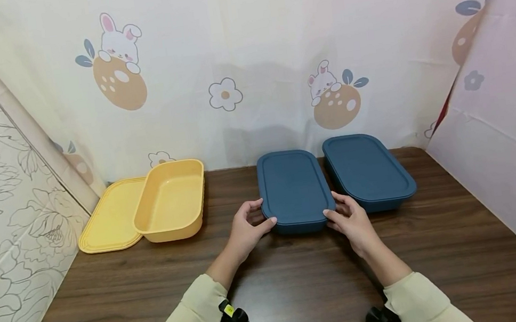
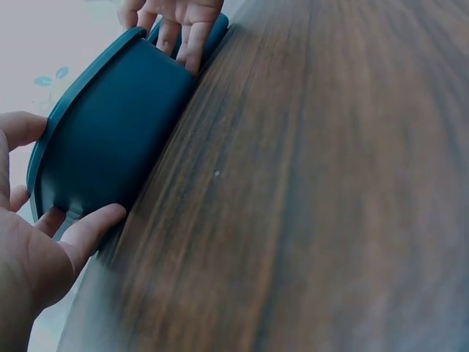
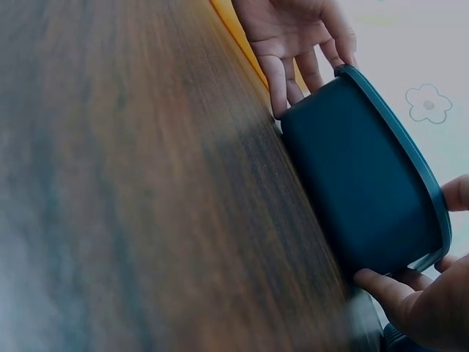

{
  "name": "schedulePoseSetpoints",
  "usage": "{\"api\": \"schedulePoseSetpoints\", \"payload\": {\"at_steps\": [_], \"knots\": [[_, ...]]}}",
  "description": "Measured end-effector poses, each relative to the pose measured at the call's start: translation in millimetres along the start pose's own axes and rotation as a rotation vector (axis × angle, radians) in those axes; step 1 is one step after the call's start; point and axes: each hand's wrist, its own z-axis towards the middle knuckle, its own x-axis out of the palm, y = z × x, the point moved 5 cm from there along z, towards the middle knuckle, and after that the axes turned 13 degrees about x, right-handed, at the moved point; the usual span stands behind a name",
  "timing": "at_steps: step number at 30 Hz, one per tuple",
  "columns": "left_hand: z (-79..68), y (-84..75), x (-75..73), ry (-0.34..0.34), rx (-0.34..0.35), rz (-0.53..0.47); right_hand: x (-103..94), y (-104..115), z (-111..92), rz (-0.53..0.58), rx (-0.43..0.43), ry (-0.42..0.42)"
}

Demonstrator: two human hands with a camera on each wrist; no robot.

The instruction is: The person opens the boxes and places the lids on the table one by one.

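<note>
A blue food container with its lid on lies on the table in the middle of the head view. My left hand grips its near left corner, thumb at the lid's edge and fingers along the side. At the near right corner my right hand holds it in the same way. Both wrist views show the container's smooth side wall low over the wood, with the lid rim fitted along its top. Just beyond my right fingers stands a second blue lidded container.
To the left, an uncovered yellow container rests partly over a flat yellow lid. The dark wooden table ends at a printed curtain behind and patterned panels at both sides.
</note>
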Motion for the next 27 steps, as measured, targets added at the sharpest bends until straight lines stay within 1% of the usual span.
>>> {"api": "schedulePoseSetpoints", "payload": {"at_steps": [4, 8, 11, 13, 16, 27], "knots": [[-0.4, -1.8, 0.7, 0.011, -0.009, -0.001, -0.9, -0.2, -1.4, -0.003, 0.003, 0.002], [-5.0, -18.4, 2.8, 0.022, -0.011, 0.008, -1.4, -0.2, -3.1, -0.005, 0.005, 0.002], [-9.5, -32.0, 5.0, 0.023, 0.008, 0.011, -2.0, -0.2, -4.6, -0.009, 0.005, 0.002], [-11.0, -34.9, 5.7, 0.022, 0.013, 0.007, -2.6, -0.3, -5.5, -0.010, 0.005, 0.002], [-13.0, -37.1, 6.6, 0.021, 0.015, 0.006, -3.0, -0.3, -6.9, -0.007, 0.004, 0.002], [-16.7, -37.5, 8.5, 0.013, 0.012, 0.020, -4.7, -2.7, -9.9, -0.021, -0.010, 0.000]]}}
